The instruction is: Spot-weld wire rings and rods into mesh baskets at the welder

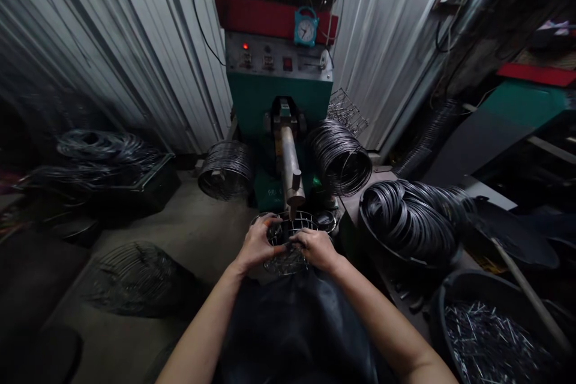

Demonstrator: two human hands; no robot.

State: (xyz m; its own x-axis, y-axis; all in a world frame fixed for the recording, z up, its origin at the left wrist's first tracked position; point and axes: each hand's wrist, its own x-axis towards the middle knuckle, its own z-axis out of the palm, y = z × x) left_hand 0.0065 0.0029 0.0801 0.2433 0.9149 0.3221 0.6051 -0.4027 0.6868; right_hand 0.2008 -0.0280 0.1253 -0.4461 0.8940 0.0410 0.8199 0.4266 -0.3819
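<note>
A round wire basket [285,265] is in front of me, just under the tip of the metal arm [290,162] of a green spot welder [247,93]. My left hand [260,245] is closed around the basket's left side, thumb toward me and fingers on the far side. On the right, my right hand [315,247] pinches the basket's near rim with bent fingers. Both hands meet close below the electrode. Exactly what lies between the right fingertips is too dark and small to make out. A dark apron [292,324] covers my lap beneath the basket.
Wire ring stacks hang left [227,169] and right [342,159] of the welder. To the right are a basin of wire rings [409,222] and a tub of short metal pieces [495,336]. A wire bundle [135,276] lies on the floor at left. A blue clock [306,28] hangs above.
</note>
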